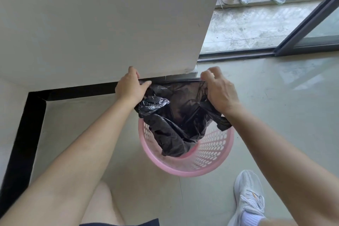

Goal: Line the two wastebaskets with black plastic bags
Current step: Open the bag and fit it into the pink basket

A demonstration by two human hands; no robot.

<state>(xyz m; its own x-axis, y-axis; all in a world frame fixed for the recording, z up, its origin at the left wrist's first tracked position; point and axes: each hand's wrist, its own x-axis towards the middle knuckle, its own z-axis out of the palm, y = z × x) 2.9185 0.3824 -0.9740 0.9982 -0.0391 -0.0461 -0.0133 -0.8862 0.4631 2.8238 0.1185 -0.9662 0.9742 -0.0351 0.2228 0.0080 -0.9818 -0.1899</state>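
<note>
On the grey floor, both hands' grips, left hand (129, 89) and right hand (221, 93), clench a crinkly black plastic bag (174, 115) above the perforated pink plastic wastebasket (211, 152), not yet lined.

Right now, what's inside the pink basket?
Only the black bag's lower end hangs into the basket, both hands holding its mouth above. The pink perforated wall shows bare; the bag hides the bottom.

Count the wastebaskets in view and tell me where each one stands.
1: the pink wastebasket stands on the floor below both hands, the black bag hanging into it. A second may be out of frame.
</note>
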